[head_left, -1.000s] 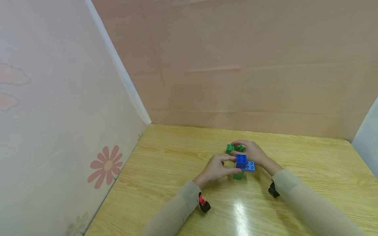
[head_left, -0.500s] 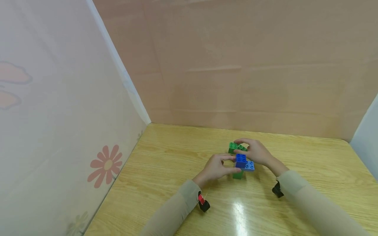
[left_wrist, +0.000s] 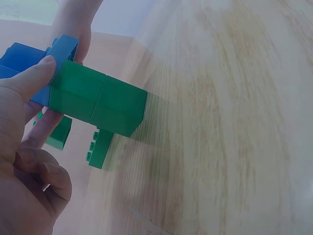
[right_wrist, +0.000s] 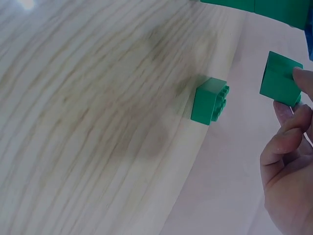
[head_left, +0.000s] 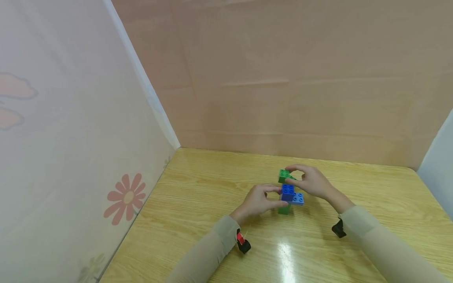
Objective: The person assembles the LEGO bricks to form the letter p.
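Note:
My left hand [head_left: 260, 202] grips an upright stack of toy building blocks near the top. A dark blue block [head_left: 288, 192] crowns it, above a light blue block [head_left: 298, 198] that juts out to the right. Two green blocks [left_wrist: 98, 98] make up the base, which appears to stand on the table. Just behind the stack, my right hand [head_left: 313, 182] pinches a loose green block [right_wrist: 281, 78] between thumb and fingers, held above the table. Another green block [right_wrist: 208, 100] lies on the table beneath, partly hidden by the right hand in the head view.
The wooden table [head_left: 198, 188] spreads around both hands. A tan cloth wall [head_left: 301, 98] rises at its far edge, with a pale flowered wall [head_left: 88, 149] on the left. Small black cameras [head_left: 244, 247] are strapped to the wrists.
The right hand has moved right and slightly up with the green block, which now covers more of the other green block in the head view. The left hand has stayed on the stack.

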`<move>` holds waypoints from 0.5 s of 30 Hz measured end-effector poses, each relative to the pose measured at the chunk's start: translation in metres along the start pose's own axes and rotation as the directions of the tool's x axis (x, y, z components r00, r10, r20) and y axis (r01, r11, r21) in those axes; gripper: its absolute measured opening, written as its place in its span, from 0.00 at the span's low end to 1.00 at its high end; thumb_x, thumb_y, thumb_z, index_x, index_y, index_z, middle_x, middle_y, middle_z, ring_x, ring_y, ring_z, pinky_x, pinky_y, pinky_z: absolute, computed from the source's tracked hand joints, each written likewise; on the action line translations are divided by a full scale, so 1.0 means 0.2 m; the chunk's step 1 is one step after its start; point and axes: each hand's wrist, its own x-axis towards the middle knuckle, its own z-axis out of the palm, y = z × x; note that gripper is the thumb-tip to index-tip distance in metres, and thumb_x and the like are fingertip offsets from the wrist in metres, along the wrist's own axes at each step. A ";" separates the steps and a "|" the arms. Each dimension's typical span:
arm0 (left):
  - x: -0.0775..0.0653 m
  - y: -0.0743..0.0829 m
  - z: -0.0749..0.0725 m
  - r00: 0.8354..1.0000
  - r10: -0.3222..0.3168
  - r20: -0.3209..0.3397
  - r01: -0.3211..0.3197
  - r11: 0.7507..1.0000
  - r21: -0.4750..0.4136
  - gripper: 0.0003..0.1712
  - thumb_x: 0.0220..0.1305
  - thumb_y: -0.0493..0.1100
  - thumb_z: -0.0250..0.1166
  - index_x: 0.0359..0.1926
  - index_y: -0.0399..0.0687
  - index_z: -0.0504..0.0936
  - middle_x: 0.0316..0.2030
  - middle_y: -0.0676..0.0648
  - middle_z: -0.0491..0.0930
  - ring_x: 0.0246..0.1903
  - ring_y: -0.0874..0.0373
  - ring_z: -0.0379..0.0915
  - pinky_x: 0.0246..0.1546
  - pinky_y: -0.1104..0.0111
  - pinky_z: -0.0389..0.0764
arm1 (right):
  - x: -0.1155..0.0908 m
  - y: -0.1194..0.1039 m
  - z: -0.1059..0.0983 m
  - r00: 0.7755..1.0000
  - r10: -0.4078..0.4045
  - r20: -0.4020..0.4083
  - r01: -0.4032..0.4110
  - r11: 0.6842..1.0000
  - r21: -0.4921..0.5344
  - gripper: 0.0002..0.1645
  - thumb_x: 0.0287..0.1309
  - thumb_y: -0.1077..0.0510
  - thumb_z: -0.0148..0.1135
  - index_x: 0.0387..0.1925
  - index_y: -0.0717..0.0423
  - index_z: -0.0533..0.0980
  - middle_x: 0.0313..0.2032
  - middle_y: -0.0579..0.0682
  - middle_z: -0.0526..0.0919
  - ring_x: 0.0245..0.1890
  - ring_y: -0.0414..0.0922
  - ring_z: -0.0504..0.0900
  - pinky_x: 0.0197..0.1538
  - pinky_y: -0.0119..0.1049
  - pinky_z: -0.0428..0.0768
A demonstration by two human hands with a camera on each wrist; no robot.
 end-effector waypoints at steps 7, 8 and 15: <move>0.00 0.00 0.00 1.000 -0.012 -0.004 0.012 1.000 0.004 0.28 0.61 0.59 0.76 0.60 0.58 0.87 0.52 0.67 0.83 0.56 0.70 0.74 0.43 0.71 0.77 | -0.04 0.02 -0.04 1.000 0.002 -0.020 -0.003 1.000 -0.020 0.28 0.66 0.43 0.71 0.63 0.50 0.80 0.56 0.56 0.84 0.11 0.36 0.56 0.15 0.33 0.62; 0.00 0.00 0.00 1.000 -0.014 -0.004 0.014 1.000 0.005 0.28 0.61 0.60 0.77 0.60 0.58 0.87 0.52 0.67 0.83 0.56 0.69 0.74 0.43 0.71 0.77 | -0.05 0.02 -0.04 1.000 0.000 -0.023 -0.001 1.000 -0.022 0.28 0.66 0.43 0.71 0.63 0.50 0.80 0.56 0.56 0.84 0.12 0.36 0.55 0.15 0.33 0.62; 0.01 -0.01 0.00 1.000 0.006 -0.001 -0.006 1.000 0.015 0.29 0.61 0.60 0.76 0.61 0.57 0.87 0.51 0.67 0.83 0.56 0.64 0.76 0.43 0.70 0.77 | -0.08 0.02 -0.09 0.999 -0.002 -0.041 0.001 0.999 -0.037 0.28 0.68 0.43 0.69 0.63 0.51 0.79 0.58 0.58 0.83 0.13 0.35 0.54 0.16 0.33 0.62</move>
